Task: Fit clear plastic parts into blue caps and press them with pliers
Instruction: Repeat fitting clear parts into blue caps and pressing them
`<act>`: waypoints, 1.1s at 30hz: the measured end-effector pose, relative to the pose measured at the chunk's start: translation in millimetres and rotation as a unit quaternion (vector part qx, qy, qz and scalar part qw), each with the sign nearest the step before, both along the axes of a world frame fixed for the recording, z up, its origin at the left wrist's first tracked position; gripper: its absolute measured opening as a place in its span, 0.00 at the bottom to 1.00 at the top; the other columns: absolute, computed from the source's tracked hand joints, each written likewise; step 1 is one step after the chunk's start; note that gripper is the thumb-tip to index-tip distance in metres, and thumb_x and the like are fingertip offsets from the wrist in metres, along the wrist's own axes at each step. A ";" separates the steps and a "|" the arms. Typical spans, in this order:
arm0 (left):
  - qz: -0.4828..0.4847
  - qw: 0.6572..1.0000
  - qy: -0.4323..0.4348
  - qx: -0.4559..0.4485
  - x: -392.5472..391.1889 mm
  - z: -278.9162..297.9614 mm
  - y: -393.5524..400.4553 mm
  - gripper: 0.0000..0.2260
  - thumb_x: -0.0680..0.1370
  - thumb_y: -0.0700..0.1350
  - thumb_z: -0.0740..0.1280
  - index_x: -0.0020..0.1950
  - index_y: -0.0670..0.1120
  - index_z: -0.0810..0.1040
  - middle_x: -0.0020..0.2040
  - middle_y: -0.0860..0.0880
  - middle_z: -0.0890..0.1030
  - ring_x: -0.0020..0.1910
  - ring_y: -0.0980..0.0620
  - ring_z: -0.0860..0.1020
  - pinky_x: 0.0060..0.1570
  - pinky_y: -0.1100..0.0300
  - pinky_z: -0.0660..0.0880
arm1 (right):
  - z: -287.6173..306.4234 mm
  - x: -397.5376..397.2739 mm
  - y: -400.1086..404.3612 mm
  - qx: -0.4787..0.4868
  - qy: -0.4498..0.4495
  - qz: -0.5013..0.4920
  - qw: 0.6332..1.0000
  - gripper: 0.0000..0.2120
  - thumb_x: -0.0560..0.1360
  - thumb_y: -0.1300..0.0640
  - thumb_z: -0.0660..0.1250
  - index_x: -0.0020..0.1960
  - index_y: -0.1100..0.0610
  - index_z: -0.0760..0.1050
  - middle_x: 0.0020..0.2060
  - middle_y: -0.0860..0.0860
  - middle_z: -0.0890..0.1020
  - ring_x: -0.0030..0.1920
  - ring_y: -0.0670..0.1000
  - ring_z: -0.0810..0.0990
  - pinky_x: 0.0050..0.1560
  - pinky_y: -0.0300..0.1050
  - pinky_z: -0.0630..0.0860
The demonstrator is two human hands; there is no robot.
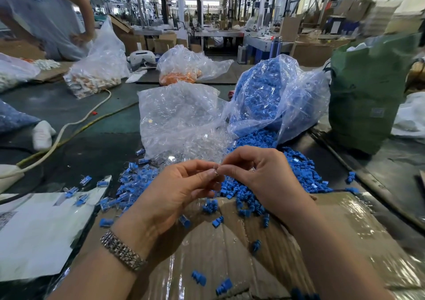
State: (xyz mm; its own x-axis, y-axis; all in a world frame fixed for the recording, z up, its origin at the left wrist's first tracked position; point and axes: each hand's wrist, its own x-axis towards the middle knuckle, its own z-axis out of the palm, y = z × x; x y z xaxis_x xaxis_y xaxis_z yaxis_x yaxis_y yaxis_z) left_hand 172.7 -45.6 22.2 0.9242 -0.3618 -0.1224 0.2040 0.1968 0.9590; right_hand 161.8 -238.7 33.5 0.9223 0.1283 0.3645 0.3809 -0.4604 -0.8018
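My left hand [174,191] and my right hand [259,173] meet fingertip to fingertip over the box, both pinching one small clear plastic part [216,172]. Loose blue caps [248,198] lie heaped under and behind my hands, spilling from a clear bag of blue caps [271,97]. A bag of clear plastic parts [179,120] stands just behind my left hand. Several fitted blue-and-clear pieces [128,184] lie to the left. No pliers are in view.
A taped cardboard box [230,249] serves as my work surface. White paper sheets [41,226] lie at the left. A green sack [368,92] stands at the right. Bags of orange parts [181,76] sit farther back. A cable [76,125] crosses the mat; a person stands top left.
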 end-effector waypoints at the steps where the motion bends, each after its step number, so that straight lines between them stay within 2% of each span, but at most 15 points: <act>1: 0.002 1.000 0.003 -0.005 0.2 0.3 -0.1 0.10 0.71 0.40 0.70 0.50 0.40 0.86 0.51 0.38 0.85 0.46 0.46 0.84 0.43 0.60 0.82 | 0.4 0.1 -0.1 -0.002 -0.003 0.002 1.000 0.02 0.72 0.54 0.77 0.43 0.50 0.85 0.35 0.43 0.85 0.36 0.41 0.81 0.41 0.36 0.78; 4: 0.007 0.999 0.015 -0.029 0.6 1.0 0.4 0.11 0.71 0.39 0.70 0.51 0.38 0.85 0.49 0.38 0.85 0.43 0.48 0.84 0.41 0.61 0.82 | 1.8 -0.3 -3.6 -0.009 0.009 0.012 1.000 0.02 0.74 0.56 0.76 0.46 0.50 0.85 0.38 0.43 0.85 0.40 0.41 0.83 0.44 0.35 0.78; 8: 0.013 0.999 0.017 -0.037 1.0 0.7 0.8 0.13 0.70 0.38 0.70 0.53 0.37 0.83 0.48 0.37 0.85 0.43 0.47 0.84 0.41 0.61 0.83 | 2.2 -1.3 -4.6 -0.038 -0.003 0.008 0.999 0.04 0.75 0.58 0.75 0.47 0.50 0.84 0.37 0.40 0.85 0.41 0.40 0.82 0.44 0.30 0.75; 13: 0.001 1.000 0.003 -0.007 2.2 0.4 3.3 0.10 0.69 0.38 0.73 0.49 0.42 0.86 0.51 0.37 0.85 0.47 0.45 0.85 0.45 0.59 0.82 | 0.4 -1.2 -0.9 -0.092 -0.023 0.000 0.996 0.04 0.77 0.57 0.73 0.47 0.49 0.82 0.38 0.40 0.83 0.43 0.38 0.81 0.47 0.29 0.74; 19: 0.000 1.000 -0.021 0.021 5.4 -3.5 5.2 0.10 0.68 0.40 0.74 0.49 0.44 0.87 0.51 0.39 0.85 0.50 0.45 0.85 0.47 0.60 0.81 | -0.3 -2.5 2.2 -0.108 -0.021 0.002 0.994 0.03 0.77 0.57 0.73 0.48 0.49 0.82 0.39 0.42 0.84 0.44 0.40 0.81 0.49 0.35 0.76; 22: 0.004 1.000 -0.017 -0.001 7.2 -5.8 5.8 0.10 0.69 0.40 0.74 0.49 0.43 0.87 0.52 0.38 0.85 0.48 0.45 0.85 0.46 0.59 0.82 | 1.9 -0.3 -5.4 -0.106 0.021 -0.011 0.994 0.05 0.75 0.51 0.74 0.50 0.46 0.79 0.41 0.40 0.83 0.45 0.39 0.81 0.48 0.34 0.76; 24: 0.012 1.000 -0.016 -0.020 8.4 -7.3 5.8 0.09 0.70 0.38 0.73 0.49 0.43 0.87 0.52 0.37 0.85 0.46 0.46 0.85 0.44 0.60 0.82 | -0.3 3.2 -17.8 -0.195 0.066 -0.088 0.975 0.12 0.75 0.44 0.72 0.55 0.46 0.76 0.47 0.40 0.80 0.49 0.41 0.79 0.53 0.40 0.77; 26: 0.021 0.999 -0.011 -0.043 10.0 -8.4 6.5 0.10 0.69 0.38 0.73 0.50 0.40 0.86 0.52 0.35 0.84 0.45 0.45 0.84 0.43 0.59 0.82 | -3.7 5.0 -27.4 -0.331 0.157 -0.160 0.917 0.22 0.74 0.37 0.70 0.60 0.50 0.73 0.54 0.47 0.77 0.56 0.50 0.76 0.60 0.53 0.75; 28: 0.030 0.998 -0.005 -0.058 11.9 -9.4 8.2 0.13 0.70 0.37 0.73 0.54 0.37 0.83 0.52 0.34 0.84 0.44 0.45 0.84 0.43 0.60 0.82 | -7.8 6.6 -29.8 -0.415 0.226 -0.185 0.862 0.28 0.73 0.34 0.69 0.62 0.52 0.72 0.58 0.52 0.75 0.61 0.55 0.73 0.63 0.57 0.73; 30: 0.032 0.997 -0.002 -0.066 13.2 -10.1 9.5 0.14 0.71 0.37 0.73 0.56 0.36 0.81 0.53 0.34 0.84 0.44 0.45 0.84 0.42 0.60 0.82 | -10.6 7.8 -29.0 -0.432 0.232 -0.193 0.850 0.26 0.74 0.35 0.68 0.60 0.53 0.73 0.58 0.53 0.76 0.62 0.57 0.72 0.62 0.58 0.74; 33: 0.038 0.997 0.001 -0.069 14.5 -11.3 11.3 0.14 0.71 0.37 0.73 0.55 0.36 0.82 0.53 0.35 0.84 0.44 0.46 0.84 0.42 0.60 0.82 | -11.1 6.7 -26.6 -0.435 0.209 -0.195 0.854 0.18 0.76 0.38 0.66 0.49 0.53 0.73 0.49 0.52 0.77 0.53 0.57 0.75 0.55 0.55 0.77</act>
State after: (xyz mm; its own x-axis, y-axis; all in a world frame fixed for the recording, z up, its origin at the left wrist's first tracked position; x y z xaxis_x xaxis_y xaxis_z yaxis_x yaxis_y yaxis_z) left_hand 187.2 -34.3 10.9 0.9492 -0.3046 -0.0791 0.1862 0.3411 0.9214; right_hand 168.5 -265.3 22.4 0.9830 -0.1639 -0.0826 -0.1731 -0.9775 -0.1203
